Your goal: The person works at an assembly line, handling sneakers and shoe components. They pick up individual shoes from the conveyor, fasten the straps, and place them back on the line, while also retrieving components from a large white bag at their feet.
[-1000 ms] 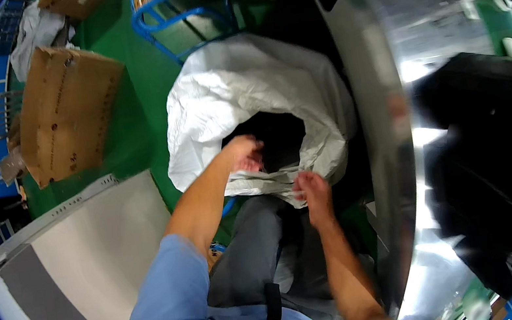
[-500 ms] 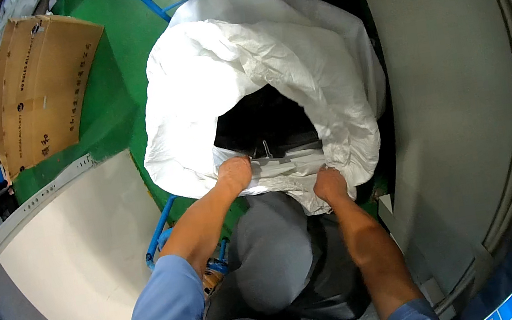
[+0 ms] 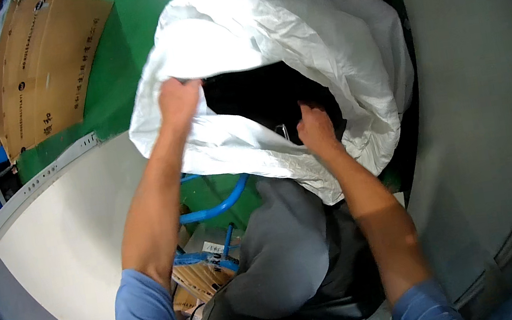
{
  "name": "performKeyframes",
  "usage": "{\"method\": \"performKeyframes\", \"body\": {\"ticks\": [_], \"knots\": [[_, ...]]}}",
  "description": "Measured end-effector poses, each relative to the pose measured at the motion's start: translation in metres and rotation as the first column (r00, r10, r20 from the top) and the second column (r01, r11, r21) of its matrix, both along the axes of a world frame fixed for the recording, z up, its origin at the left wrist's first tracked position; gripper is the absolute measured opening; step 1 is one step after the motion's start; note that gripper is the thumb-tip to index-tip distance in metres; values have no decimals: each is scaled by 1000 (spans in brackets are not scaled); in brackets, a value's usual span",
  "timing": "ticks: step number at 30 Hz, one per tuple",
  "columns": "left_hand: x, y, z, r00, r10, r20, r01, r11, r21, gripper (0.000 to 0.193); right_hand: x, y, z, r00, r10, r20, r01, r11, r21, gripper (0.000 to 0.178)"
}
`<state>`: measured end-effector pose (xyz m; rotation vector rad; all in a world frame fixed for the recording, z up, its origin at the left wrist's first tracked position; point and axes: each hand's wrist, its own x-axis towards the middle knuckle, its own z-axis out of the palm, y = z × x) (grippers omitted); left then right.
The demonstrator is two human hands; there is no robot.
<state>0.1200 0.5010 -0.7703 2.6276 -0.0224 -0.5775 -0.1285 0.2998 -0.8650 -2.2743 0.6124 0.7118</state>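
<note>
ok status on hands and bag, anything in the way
Left hand gripping bag. Right hand at its opening, grip unclear. Bag open, nothing seen blocking.

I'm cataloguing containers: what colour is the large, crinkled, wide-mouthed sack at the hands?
White: the large crinkled sack shows best in the head view.

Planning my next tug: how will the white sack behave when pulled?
The white sack is probably floppy: it creases and sags. It may crumple before shifting, since it looks thin. Weight is hard to judge, with its opening so dark.
</note>
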Motion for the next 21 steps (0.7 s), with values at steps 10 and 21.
{"method": "performKeyframes", "body": {"ticks": [10,21], "knots": [[-2,-10,91,928,-318,193,230,898,375,61,171,-112,123,647,-669,366,229,628,743,53],[12,-44,32,959,7,-285,36,989,146,53,176,-101,124,814,-422,399,249,874,417,50]]}}
